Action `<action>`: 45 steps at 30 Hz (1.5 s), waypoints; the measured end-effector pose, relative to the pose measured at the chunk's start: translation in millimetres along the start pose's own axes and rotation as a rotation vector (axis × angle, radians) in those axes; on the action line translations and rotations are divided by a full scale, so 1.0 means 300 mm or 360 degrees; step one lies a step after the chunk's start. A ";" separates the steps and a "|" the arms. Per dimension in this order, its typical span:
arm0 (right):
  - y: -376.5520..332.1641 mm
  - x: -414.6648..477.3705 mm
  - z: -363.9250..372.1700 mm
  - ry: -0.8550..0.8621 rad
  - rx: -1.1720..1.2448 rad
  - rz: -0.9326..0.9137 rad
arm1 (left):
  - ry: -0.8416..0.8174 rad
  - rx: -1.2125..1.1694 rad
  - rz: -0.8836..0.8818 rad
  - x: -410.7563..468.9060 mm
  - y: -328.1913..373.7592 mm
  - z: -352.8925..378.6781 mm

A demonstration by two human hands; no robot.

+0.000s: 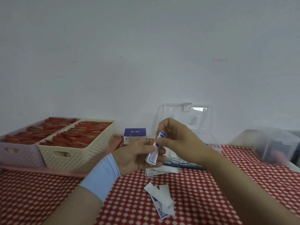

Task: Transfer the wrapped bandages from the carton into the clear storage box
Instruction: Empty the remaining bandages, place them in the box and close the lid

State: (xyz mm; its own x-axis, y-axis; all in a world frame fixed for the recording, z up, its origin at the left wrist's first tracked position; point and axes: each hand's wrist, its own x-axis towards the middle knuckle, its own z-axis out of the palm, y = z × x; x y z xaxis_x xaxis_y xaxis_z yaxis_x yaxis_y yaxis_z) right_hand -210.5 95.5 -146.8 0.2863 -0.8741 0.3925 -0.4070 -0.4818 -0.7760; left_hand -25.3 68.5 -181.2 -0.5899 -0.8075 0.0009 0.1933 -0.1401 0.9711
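My left hand (138, 157), with a light blue wristband, lies palm up and holds a small bunch of white-and-blue wrapped bandages (153, 157). My right hand (177, 138) pinches the top end of one bandage (159, 137) from above. The blue-and-white carton (135, 134) stands just behind my left hand. The clear storage box (212, 143) sits behind my right hand with its lid (185, 114) raised against the wall; rows of bandages show in it below my wrist. More wrapped bandages lie loose on the cloth (162, 198) and under my hands (162, 170).
A cream perforated basket (78, 151) and a lilac basket (17, 153), both full of red packets, stand on a pink tray (48, 171) at the left. A second clear container (276, 143) is at the far right. The table has a red-and-white patterned cloth (203, 192).
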 end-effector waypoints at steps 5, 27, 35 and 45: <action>0.004 -0.002 -0.003 -0.0032 0.0009 0.0134 | -0.0112 0.0037 -0.0011 0.015 -0.007 -0.019; 0.172 0.000 0.165 -0.0588 -0.1868 0.0308 | 0.0320 0.0339 -0.0003 -0.004 0.056 -0.142; 0.140 -0.010 0.142 -0.0332 -0.1788 0.0249 | 0.0422 0.0389 0.0147 -0.002 0.065 -0.150; -0.049 0.008 0.063 0.0296 0.0429 0.0342 | 0.0343 -0.0145 0.0350 0.008 0.068 -0.145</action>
State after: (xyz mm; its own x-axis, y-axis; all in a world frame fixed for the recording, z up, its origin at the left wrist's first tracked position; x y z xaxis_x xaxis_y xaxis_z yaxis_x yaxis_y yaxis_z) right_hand -187.5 101.8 -143.8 0.0471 -0.9616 0.2705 -0.1913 -0.2744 -0.9424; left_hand 11.2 38.7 -171.7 -0.3485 -0.9255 0.1484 0.3731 0.0083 0.9277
